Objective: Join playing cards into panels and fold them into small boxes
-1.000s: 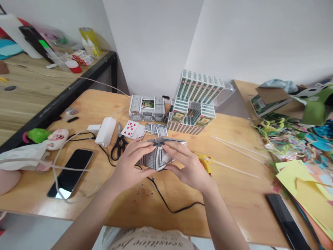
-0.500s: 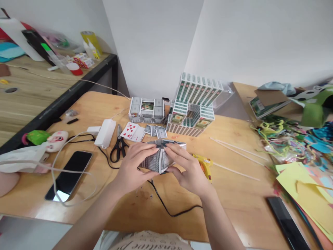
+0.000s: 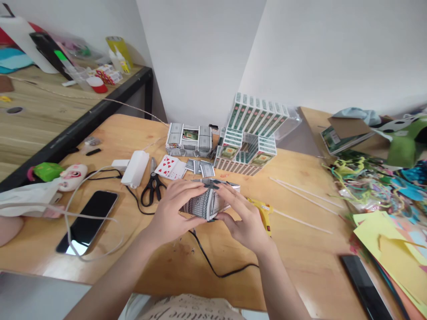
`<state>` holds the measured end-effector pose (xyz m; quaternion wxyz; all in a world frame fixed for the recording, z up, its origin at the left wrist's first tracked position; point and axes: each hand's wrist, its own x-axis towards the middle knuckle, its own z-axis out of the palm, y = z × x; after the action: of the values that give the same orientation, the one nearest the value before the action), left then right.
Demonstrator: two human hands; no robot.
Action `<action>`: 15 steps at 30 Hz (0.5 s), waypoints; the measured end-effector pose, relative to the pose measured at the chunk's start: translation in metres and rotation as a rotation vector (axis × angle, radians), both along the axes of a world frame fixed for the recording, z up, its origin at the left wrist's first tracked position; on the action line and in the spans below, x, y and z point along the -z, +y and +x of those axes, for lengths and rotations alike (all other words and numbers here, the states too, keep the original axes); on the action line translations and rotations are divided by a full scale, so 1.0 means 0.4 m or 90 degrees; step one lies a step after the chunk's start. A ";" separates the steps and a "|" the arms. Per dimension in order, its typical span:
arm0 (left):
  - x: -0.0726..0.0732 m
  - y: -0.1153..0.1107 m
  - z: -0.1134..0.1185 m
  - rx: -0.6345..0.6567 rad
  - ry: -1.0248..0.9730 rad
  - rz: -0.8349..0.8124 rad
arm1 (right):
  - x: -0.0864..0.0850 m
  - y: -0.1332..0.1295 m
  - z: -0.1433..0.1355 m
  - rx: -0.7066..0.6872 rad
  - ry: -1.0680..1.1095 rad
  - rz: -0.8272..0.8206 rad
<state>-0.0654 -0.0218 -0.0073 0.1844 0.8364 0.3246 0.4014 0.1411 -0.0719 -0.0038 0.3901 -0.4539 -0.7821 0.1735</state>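
Note:
A grey-and-white patterned piece built of playing cards (image 3: 207,202) is gripped between both hands near the middle of the table. My left hand (image 3: 176,209) wraps its left side, fingers on top and thumb at the lower front edge. On the right side my right hand (image 3: 243,213) holds it the same way, its fingertips meeting the left ones on top. Black scissors (image 3: 153,184) lie just left of the hands. Loose playing cards (image 3: 170,167) are behind them. A yellow glue gun (image 3: 263,213) lies beside my right hand, partly hidden.
Behind stand a card-covered structure (image 3: 189,140) and stacked green-and-white card boxes (image 3: 248,153). A phone (image 3: 88,222), white adapter (image 3: 135,169) and cables lie left. White glue sticks (image 3: 305,193), coloured paper (image 3: 396,249) and a black object (image 3: 365,286) are right.
Both hands keep hold of the card piece, which has shifted very slightly to the right with them. The camera view has moved a little.

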 end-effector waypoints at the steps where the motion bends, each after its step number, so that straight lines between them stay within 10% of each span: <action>1: -0.001 0.000 0.000 0.001 0.000 0.001 | -0.001 0.000 -0.001 0.001 0.000 -0.005; 15: -0.004 0.004 0.008 0.013 -0.013 -0.007 | 0.008 0.002 0.004 -0.006 0.008 0.026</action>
<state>-0.0623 -0.0203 -0.0055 0.1966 0.8345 0.3162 0.4063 0.1429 -0.0712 -0.0069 0.4033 -0.4407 -0.7855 0.1619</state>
